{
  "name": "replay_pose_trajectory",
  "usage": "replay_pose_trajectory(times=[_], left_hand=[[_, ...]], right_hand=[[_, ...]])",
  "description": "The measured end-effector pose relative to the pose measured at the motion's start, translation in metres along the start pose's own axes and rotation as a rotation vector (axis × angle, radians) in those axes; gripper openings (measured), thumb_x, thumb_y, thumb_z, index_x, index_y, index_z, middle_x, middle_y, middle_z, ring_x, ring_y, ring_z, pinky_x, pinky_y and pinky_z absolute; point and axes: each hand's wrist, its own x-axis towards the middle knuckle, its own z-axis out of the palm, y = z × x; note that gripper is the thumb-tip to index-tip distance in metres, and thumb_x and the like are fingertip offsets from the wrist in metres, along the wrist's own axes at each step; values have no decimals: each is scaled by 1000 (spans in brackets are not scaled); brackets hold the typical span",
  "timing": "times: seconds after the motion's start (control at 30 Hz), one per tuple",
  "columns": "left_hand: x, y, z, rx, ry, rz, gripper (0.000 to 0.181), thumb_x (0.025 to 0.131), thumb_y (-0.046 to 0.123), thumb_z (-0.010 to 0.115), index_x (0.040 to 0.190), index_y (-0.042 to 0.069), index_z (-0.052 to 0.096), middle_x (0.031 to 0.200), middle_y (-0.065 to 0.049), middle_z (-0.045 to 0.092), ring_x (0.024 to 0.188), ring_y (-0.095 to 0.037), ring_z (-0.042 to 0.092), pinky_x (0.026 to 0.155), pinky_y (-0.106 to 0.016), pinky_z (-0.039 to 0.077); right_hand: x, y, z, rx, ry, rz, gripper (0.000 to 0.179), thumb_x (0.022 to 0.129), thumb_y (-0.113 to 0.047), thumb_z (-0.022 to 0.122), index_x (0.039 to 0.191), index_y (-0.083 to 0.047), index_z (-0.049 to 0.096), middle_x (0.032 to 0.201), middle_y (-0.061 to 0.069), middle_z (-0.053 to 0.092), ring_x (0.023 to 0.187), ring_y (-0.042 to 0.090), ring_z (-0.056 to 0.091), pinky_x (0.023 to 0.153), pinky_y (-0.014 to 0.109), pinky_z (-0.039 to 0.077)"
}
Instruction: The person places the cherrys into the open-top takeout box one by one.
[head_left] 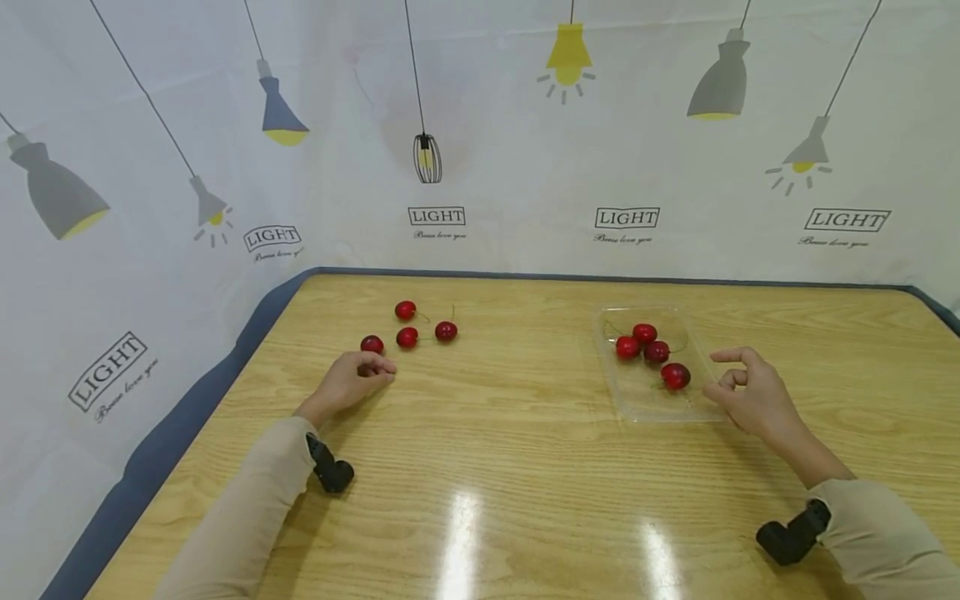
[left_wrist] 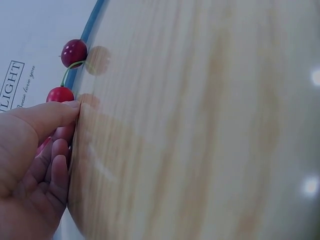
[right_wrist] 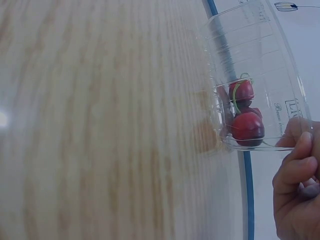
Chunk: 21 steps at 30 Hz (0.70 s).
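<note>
Tabletop point(head_left: 525, 483): left hand point(head_left: 351, 382) partly hides a cherry point(head_left: 371, 342).

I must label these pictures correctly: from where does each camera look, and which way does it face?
Head: worn on the head, facing forward and down at the light-brown wooden table; left hand, right hand and beige sleeves show.
Left wrist: on that wrist, looking across the table, past the left hand, toward round red cherries.
Right wrist: on that wrist, looking across the table toward a clear rectangular plastic tray; the right hand shows too.
Shared: head and right wrist both show the tray.
</note>
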Motion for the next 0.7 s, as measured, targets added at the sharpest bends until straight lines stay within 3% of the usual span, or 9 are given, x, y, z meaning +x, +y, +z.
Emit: replay_pose_trajectory(times=[0.33,0.7], left_hand=[[-1,0,-1,23,4,15,11,82,14,64,87,4,63,78,-4,57,69,-17,50,64,-30,41],[-5,1,-6,63,23,-14,11,80,15,66,82,5,60,76,-4,57,69,-16,51,64,-29,41]], right_hand=[[0,-2,-1,2,-10,12,45,87,-9,51,123,7,31,61,-1,45,36,7,30,33,26,30],[-1,-5,-3,24,-26,13,44,86,-8,50,123,8,31,61,-1,45,36,6,28,33,25,30]])
